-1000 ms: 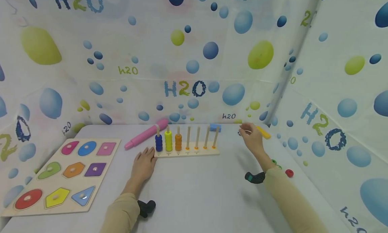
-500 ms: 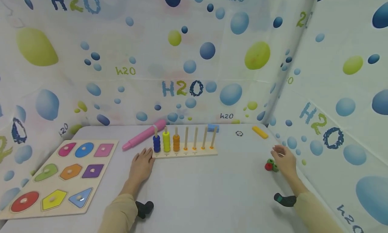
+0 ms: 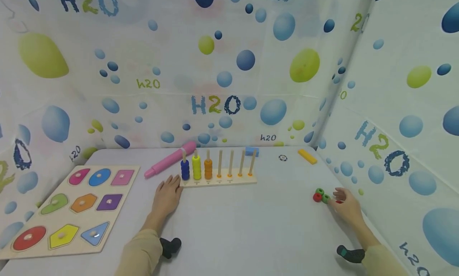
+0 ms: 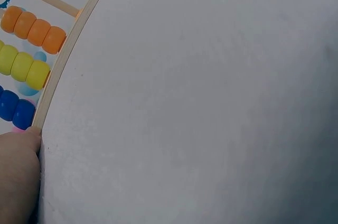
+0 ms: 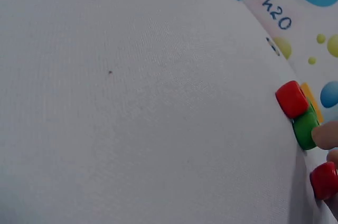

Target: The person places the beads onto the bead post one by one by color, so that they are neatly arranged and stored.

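Observation:
A wooden counting stand (image 3: 218,182) holds stacked blue beads (image 3: 185,170), yellow beads (image 3: 197,168) and orange beads (image 3: 208,169) on its left pegs; several pegs to the right are bare. My left hand (image 3: 167,196) rests on the table with its thumb side against the stand's left end. On the right, my right hand (image 3: 347,207) is lowered beside loose beads. A red bead (image 5: 325,180) sits between its thumb and fingers, partly hidden in the head view. One fingertip appears to touch a green bead (image 5: 305,130). Another red bead (image 3: 317,197) and a second green bead (image 3: 320,191) lie just left.
A board of coloured knobbed shapes (image 3: 129,180) lies at the left. Behind the stand are a pink rolling-pin-shaped object (image 3: 168,161) and a blue block (image 3: 252,151). A yellow block (image 3: 307,156) lies at the back right. Patterned cloth walls (image 3: 272,76) border the table.
My right hand has come from the back of the table, rightward and toward me, down to the loose beads. My left hand stays at the stand's end.

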Available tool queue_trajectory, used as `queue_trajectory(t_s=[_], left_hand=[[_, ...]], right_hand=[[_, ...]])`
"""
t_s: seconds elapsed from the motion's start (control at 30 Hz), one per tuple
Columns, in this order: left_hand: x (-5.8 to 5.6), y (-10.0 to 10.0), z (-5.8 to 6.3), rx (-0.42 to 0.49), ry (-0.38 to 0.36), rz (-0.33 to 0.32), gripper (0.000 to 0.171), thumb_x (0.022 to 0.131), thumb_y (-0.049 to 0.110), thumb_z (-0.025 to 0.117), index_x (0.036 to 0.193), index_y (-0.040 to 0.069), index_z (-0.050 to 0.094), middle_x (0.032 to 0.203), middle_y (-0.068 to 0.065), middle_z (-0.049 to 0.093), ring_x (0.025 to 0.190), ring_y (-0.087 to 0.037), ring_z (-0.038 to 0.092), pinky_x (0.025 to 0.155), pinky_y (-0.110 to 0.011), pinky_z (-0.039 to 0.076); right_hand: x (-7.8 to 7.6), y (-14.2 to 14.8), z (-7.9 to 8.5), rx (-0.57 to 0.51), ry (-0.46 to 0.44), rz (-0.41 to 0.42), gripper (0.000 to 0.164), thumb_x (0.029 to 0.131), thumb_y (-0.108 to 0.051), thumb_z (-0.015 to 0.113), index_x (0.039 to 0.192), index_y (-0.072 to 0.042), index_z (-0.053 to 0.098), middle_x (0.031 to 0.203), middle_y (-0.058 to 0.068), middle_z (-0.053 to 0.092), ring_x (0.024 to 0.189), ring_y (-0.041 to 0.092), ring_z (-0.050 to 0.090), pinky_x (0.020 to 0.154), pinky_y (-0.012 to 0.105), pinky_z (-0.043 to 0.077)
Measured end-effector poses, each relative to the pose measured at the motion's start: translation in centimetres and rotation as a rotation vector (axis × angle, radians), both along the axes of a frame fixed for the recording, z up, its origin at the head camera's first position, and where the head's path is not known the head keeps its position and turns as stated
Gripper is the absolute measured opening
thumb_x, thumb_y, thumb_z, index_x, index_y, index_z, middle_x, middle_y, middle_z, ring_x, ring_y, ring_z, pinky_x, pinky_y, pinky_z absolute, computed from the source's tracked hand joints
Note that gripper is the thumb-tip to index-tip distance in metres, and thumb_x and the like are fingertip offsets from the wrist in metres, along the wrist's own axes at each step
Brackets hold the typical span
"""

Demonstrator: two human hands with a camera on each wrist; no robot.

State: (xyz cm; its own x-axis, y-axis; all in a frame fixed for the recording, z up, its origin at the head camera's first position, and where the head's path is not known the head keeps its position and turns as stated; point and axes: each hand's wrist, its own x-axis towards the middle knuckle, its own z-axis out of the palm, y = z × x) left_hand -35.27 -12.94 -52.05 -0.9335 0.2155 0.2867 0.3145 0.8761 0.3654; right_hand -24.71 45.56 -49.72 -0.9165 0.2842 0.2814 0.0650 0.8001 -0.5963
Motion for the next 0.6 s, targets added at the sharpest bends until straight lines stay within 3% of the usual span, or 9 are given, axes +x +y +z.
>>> queue_trajectory(t_s=[0.37, 0.5, 0.6], left_hand=[[-0.2, -0.2, -0.1, 0.016, -0.012, 0.009, 0.046, 0.100, 0.020, 0.042, 0.139, -0.005, 0.040, 0.145, -0.018, 0.039, 0.137, -0.039, 0.025, 0.112, -0.055, 0.013], [-0.2, -0.1, -0.2, 0.015, -0.020, 0.006, 0.046, 0.100, 0.020, 0.042, 0.139, -0.004, 0.040, 0.145, -0.018, 0.039, 0.137, -0.038, 0.025, 0.112, -0.055, 0.013], [-0.2, 0.0, -0.3, 0.022, -0.014, 0.002, 0.046, 0.100, 0.020, 0.043, 0.139, -0.005, 0.041, 0.144, -0.018, 0.039, 0.136, -0.038, 0.026, 0.112, -0.055, 0.013]], right_hand=[[0.8, 0.3, 0.2, 0.039, -0.027, -0.069, 0.046, 0.084, -0.004, 0.061, 0.124, 0.011, 0.044, 0.112, 0.034, 0.058, 0.103, 0.049, 0.052, 0.087, 0.059, 0.044], [0.1, -0.4, 0.7, 0.026, -0.001, -0.111, 0.044, 0.087, -0.007, 0.061, 0.125, 0.009, 0.045, 0.113, 0.031, 0.059, 0.103, 0.047, 0.054, 0.087, 0.056, 0.046], [-0.9, -1.3, 1.4, 0.019, 0.048, -0.098, 0.044, 0.088, -0.008, 0.062, 0.126, 0.007, 0.045, 0.113, 0.029, 0.061, 0.102, 0.045, 0.057, 0.086, 0.053, 0.049]])
